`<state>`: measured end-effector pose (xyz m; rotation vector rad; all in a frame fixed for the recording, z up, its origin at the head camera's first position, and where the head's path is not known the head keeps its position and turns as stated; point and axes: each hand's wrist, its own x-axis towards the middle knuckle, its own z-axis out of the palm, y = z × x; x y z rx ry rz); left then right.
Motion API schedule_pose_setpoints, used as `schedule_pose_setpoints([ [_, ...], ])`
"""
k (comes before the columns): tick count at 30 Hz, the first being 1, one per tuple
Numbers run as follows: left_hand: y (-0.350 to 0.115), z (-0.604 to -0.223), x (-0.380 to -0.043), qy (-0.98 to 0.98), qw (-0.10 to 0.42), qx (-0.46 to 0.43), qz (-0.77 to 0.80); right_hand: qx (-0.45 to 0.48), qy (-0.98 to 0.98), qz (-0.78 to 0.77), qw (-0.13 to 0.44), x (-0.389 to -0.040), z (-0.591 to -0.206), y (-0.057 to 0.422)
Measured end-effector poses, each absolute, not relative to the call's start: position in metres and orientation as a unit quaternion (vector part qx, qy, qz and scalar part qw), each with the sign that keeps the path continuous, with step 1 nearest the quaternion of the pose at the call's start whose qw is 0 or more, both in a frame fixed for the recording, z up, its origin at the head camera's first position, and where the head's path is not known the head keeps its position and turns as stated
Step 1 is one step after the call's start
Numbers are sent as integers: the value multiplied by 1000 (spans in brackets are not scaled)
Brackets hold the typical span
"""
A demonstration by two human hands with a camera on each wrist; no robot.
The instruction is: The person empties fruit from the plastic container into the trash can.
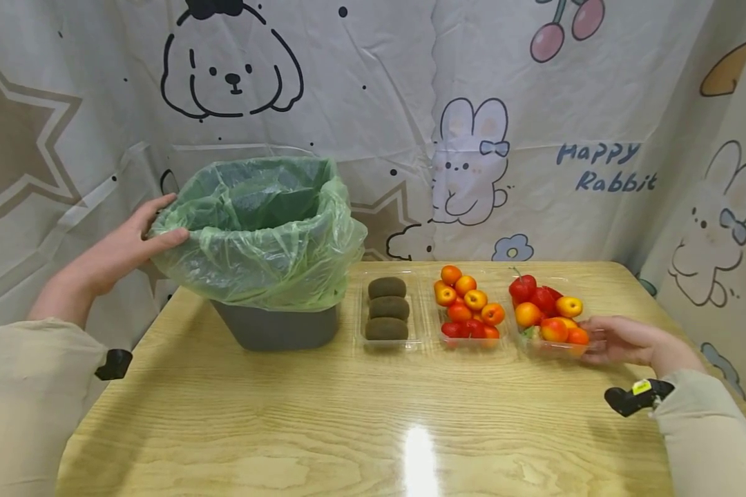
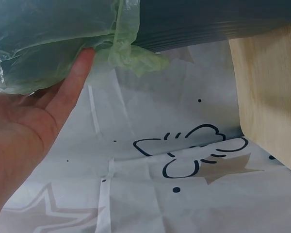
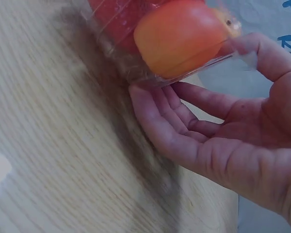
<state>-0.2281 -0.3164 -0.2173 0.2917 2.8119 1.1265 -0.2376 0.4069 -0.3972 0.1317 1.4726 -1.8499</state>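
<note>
My left hand [image 1: 121, 241] is at the left end of a grey trash bin [image 1: 273, 328] lined with a green plastic bag [image 1: 255, 269]. Its thumb lies over the front of the rim, the other fingers round the back. In the left wrist view the thumb [image 2: 80, 68] presses against the bag. On the right, my right hand [image 1: 624, 339] holds the right side of a clear plastic box [image 1: 550, 345]. Orange-yellow apples [image 1: 555, 330] and red fruit [image 1: 523, 288] fill this box. In the right wrist view the fingers are at the box's edge, close to an orange apple [image 3: 179, 39].
Between bin and right-hand box stand two more clear boxes. One holds three brown kiwis [image 1: 388, 308]; the other has several small orange fruits [image 1: 474, 299] and red ones [image 1: 472, 329]. All stand on a wooden table [image 1: 323, 421], before a printed cloth [image 1: 379, 90].
</note>
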Motion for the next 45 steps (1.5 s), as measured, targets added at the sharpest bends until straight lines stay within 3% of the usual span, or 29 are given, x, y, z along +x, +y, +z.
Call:
schedule_pose_setpoints([
  [7, -315, -216, -229, 918, 72, 90, 378, 9, 552, -736, 392, -242, -388, 409],
  [15, -315, -217, -228, 915, 67, 86, 389, 12, 625, -699, 347, -248, -372, 402],
  [23, -315, -219, -227, 913, 60, 85, 394, -47, 571, -732, 368, -253, -350, 389],
  [33, -316, -220, -227, 912, 58, 85, 398, 47, 643, -709, 284, -262, -314, 359],
  [45, -316, -219, -226, 908, 52, 86, 406, 41, 666, -694, 270, -277, -278, 325],
])
